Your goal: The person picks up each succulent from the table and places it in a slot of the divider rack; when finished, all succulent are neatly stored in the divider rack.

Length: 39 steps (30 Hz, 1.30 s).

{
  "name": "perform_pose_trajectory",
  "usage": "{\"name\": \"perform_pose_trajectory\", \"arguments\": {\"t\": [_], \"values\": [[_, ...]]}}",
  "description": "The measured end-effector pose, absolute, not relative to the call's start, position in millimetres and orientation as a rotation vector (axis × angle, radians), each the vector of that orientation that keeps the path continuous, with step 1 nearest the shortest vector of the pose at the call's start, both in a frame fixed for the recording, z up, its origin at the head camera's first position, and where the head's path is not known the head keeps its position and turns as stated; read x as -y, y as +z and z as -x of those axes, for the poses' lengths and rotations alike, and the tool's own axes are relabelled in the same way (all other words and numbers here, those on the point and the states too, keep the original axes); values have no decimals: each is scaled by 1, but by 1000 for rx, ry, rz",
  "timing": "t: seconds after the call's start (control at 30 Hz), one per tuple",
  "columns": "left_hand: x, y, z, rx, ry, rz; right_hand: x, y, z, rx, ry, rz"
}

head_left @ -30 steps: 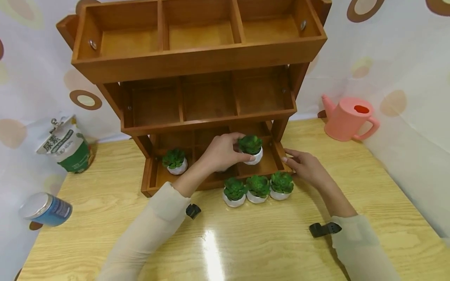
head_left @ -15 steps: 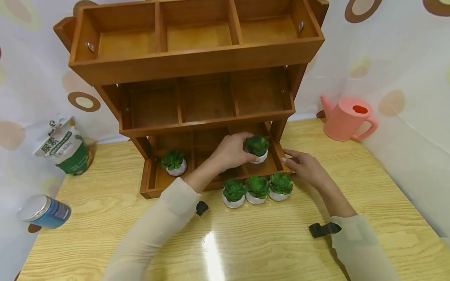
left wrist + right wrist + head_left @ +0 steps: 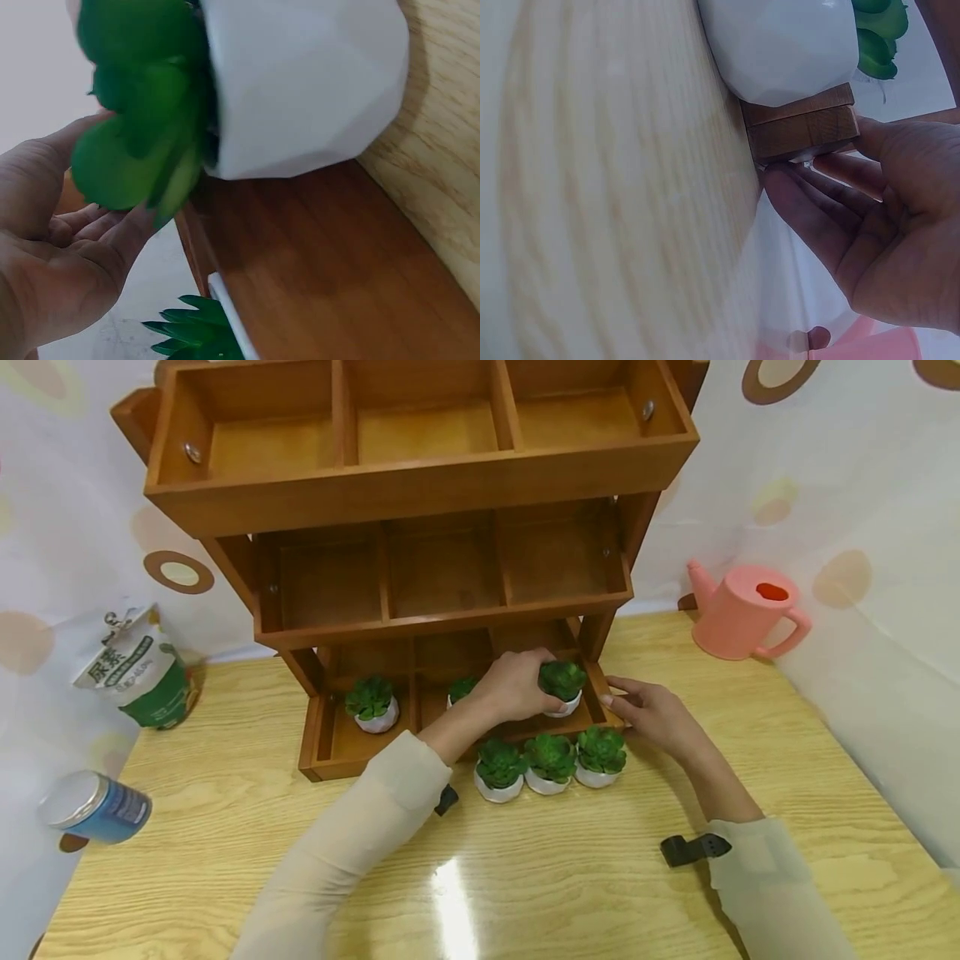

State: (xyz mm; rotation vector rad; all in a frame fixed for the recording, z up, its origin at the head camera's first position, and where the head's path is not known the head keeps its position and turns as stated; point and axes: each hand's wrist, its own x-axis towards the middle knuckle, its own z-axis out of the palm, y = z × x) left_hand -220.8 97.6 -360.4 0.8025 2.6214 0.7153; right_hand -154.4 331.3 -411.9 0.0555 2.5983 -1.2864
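Datum: the wooden rack [image 3: 420,493]. My left hand [image 3: 513,687] pinches a potted succulent [image 3: 562,681] between thumb and fingers, at the right-hand compartment of the rack's bottom tier. It looks roughly upright, leaves on top. Can't tell whether the base touches the tier floor (the front of the rack and my hand get in the way).

My right hand [image 3: 654,717] grips the right end of that same tier: thumb at the rim, fingers against the outer face. So the rack's end board sits between my right hand and the pot, which lies to its left, on the inner side. Left hand is the nearer one, in contact.

Relation that matters, my read: pot vs. the rack's right end and front rim. Pot is roundish, no long axis worth aligning; the rack's runs left to right across my view.

Rest: one plant [image 3: 372,702] in the rack's bottom left compartment, another plant [image 3: 461,687] in the bottom middle, partly hidden. Three plants [image 3: 550,758] in a row on the table [image 3: 525,877], just in front of the rack's right half. Watering can [image 3: 750,612] well right of the rack.
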Motion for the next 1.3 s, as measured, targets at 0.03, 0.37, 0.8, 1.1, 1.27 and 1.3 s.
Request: {"name": "perform_pose_trajectory", "arguments": {"t": [0.03, 0.37, 0.8, 1.1, 1.27, 1.3], "values": [[-98, -362, 222, -2620, 711, -804, -331, -412, 155, -2598, -1287, -56], [-98, -375, 231, -2624, 678, -778, -331, -411, 154, -2598, -1286, -59], [-107, -378, 224, -2582, 612, -808, -330, -410, 155, -2626, -1234, -68], [-106, -375, 226, -2584, 594, -777, -329, -411, 156, -2618, -1254, -55], [-102, -371, 223, -2596, 634, -796, -329, -410, 155, -2608, -1267, -49], [-100, -369, 222, -2602, 648, -804, -329, -410, 155, -2605, -1271, -49]]}}
